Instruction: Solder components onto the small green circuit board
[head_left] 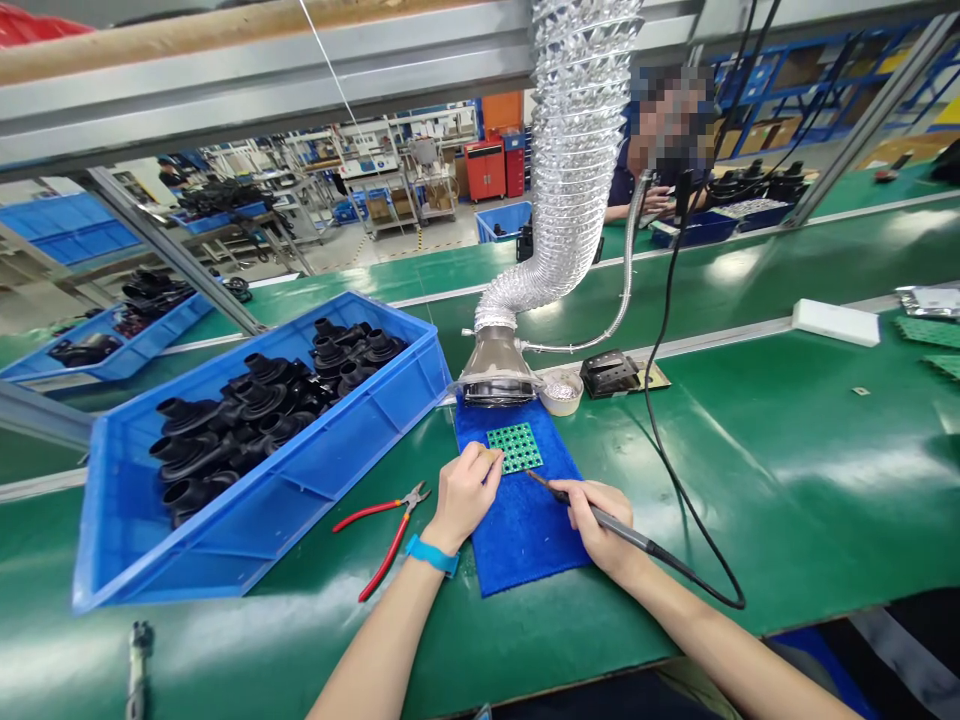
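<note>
Green worktop [757,430], workshop floor: from left, a blue bin [337,460] holds black parts [251,400] beside red-handled pliers [409,505]; the left hand [465,490], fingers pinched nearly together, contents unclear, meets a circuit board [517,447] on blue cloth [517,535]; a soldering iron [626,532], tip near the board, sits in the right hand's [600,520] closed grip.

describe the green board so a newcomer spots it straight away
Follow the silver duct down to its hood, at the far end of a blue cloth. On that cloth, beside the left hand, lies the green board: unlike the plain cloth, it carries rows of dark spots.
</note>
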